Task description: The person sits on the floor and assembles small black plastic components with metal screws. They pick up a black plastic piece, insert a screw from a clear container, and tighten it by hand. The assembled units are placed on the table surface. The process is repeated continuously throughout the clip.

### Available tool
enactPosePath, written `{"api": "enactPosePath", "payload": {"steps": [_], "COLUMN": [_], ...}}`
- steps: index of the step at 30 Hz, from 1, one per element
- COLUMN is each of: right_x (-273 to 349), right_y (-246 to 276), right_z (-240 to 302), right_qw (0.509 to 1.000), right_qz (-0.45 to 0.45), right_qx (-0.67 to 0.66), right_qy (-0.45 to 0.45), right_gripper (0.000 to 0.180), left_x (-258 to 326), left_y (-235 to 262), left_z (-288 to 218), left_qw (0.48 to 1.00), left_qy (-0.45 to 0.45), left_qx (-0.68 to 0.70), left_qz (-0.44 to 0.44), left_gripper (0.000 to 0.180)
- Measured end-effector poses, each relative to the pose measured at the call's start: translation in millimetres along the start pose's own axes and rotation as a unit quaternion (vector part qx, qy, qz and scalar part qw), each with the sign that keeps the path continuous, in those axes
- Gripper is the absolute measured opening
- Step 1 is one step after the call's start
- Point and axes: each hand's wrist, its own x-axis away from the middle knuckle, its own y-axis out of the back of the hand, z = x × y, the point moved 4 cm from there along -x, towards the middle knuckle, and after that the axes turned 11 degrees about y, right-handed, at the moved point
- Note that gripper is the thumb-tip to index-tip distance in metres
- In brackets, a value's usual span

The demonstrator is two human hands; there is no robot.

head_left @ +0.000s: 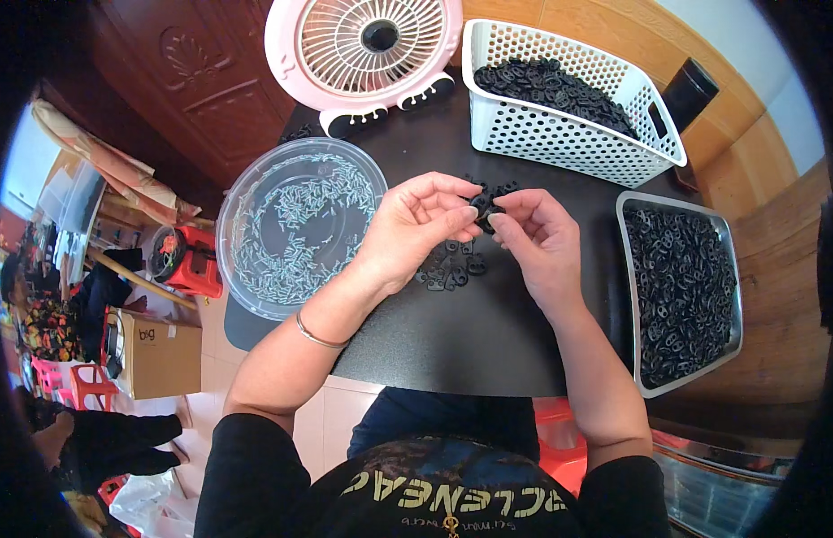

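Above the middle of the dark table (434,350), my left hand (421,220) and my right hand (540,238) meet, thumb and fingertips of each pinched on a small black plastic piece (482,208). The fingers partly cover it, so its exact kind is unclear. Behind and under the fingertips lies a small pile of loose black pieces (452,269), some with round holes. Beside my left forearm stands a round clear plastic tub (233,278), holding many short, thin silvery pieces (295,269), too small to name surely.
A white perforated basket (560,152) of black pieces stands at the back right. Right of my right arm is a metal tray (633,296) full of two-holed black parts. A pink fan (286,36) is at the back. A cardboard box (165,359) and a person (103,435) are at left.
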Motion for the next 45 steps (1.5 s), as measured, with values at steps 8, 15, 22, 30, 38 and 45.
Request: {"api": "enactPosePath", "payload": {"steps": [8,15,22,30,38,45], "right_x": [0,-2,0,1,-1,1], "right_y": [1,4,-1,-2,-4,-2], "right_z": [1,-3,0,1,2,1], "right_qw": [1.000,0.997,0.999,1.000,0.997,0.999], "right_qz": [-0.001,0.027,0.008,-0.001,-0.019,-0.019], "right_qx": [0.012,-0.051,-0.039,-0.011,-0.069,-0.018], "right_qy": [-0.015,-0.050,-0.017,-0.029,-0.005,-0.020], "right_gripper": [0.013,0.011,0.011,0.011,0.012,0.013], "left_x": [0,4,2,5,4,3], "left_y": [-2,-5,-2,-5,-5,-4], "left_z": [0,-8,-3,-7,-7,-3], "left_qw": [1.000,0.999,0.999,0.998,0.998,0.998], "left_qy": [0.003,-0.001,-0.002,-0.017,-0.023,-0.022], "left_qx": [-0.023,-0.041,-0.030,-0.053,-0.039,-0.026], "left_qz": [-0.019,-0.010,-0.031,-0.043,-0.046,-0.054], "left_gripper": [0.018,0.017,0.017,0.016,0.015,0.017]}}
